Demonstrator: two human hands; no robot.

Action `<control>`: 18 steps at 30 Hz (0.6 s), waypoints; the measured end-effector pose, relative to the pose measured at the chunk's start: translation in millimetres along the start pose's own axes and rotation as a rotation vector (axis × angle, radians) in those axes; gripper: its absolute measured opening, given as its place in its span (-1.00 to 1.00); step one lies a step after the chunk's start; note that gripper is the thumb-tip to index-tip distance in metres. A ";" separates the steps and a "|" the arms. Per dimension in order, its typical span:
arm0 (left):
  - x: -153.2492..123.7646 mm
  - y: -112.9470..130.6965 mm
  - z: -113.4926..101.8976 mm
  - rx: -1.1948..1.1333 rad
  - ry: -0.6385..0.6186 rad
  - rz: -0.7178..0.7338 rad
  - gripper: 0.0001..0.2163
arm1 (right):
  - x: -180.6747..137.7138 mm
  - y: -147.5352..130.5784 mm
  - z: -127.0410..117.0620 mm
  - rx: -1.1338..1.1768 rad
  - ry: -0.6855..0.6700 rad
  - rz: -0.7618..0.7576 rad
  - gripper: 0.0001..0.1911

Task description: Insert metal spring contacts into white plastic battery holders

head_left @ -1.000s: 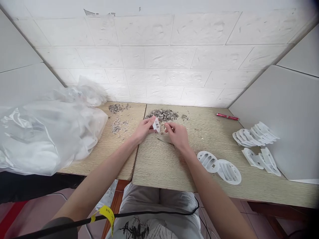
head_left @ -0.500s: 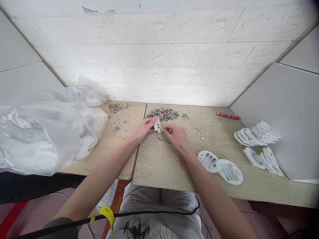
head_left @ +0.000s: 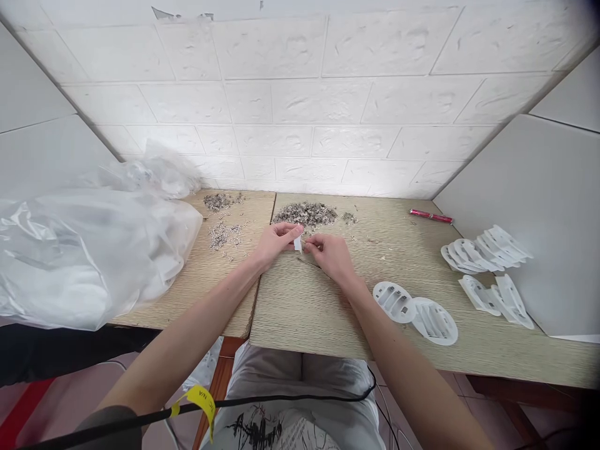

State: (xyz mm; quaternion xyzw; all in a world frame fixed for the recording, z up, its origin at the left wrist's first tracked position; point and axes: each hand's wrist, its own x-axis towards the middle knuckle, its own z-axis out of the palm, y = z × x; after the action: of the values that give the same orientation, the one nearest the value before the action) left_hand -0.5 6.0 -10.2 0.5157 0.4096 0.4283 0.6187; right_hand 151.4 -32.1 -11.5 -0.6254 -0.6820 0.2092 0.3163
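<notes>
My left hand (head_left: 277, 242) grips a small white plastic part (head_left: 297, 244) between thumb and fingers, its edge turned toward me. Close against its right side, my right hand (head_left: 329, 255) is closed in a pinch. What lies between those fingertips is too small to make out. Below the right fingers a thin dark tool (head_left: 307, 262) shows at the table; whether it lies there or is in the hand I cannot tell. Just behind both hands spreads a heap of small metal pieces (head_left: 307, 214).
Two white oval plastic trays with slots (head_left: 435, 322) lie to the right. Stacked similar white parts (head_left: 485, 250) lean near the right partition (head_left: 529, 187), with a red pen (head_left: 431, 216) behind. Smaller metal piles (head_left: 225, 236) and big plastic bags (head_left: 94, 250) are at left.
My left hand has turned the white part, so its slotted face is less visible now. The right hand stays close beside it, still pinched.
</notes>
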 end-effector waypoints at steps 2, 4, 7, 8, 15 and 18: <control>-1.0 0.4 1.8 0.017 0.017 -0.001 -0.57 | 0.3 -0.6 1.8 -0.005 -0.010 -0.008 -0.81; -0.9 -0.2 2.2 0.031 0.027 0.000 -0.57 | 0.6 -1.2 3.6 -0.012 -0.003 -0.007 -0.80; 1.2 -2.1 0.2 0.000 0.021 0.010 -0.56 | 0.9 -1.2 4.6 -0.029 0.025 -0.013 -0.79; 2.2 -2.7 -1.0 -0.013 0.016 0.016 -0.56 | 1.0 -0.9 4.4 -0.028 0.026 -0.017 -0.79; 4.6 -2.5 -6.4 -0.098 -0.049 0.039 -0.60 | 0.5 1.6 1.4 0.053 0.010 -0.016 -0.76; 4.3 -1.9 -6.5 -0.106 -0.060 0.035 -0.60 | 0.1 1.7 1.4 0.052 0.018 0.010 -0.76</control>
State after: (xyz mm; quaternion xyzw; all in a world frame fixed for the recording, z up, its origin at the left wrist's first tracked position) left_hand -5.2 11.8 -13.2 0.5019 0.3583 0.4446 0.6496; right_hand 151.7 -31.7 -13.6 -0.6220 -0.6705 0.2230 0.3375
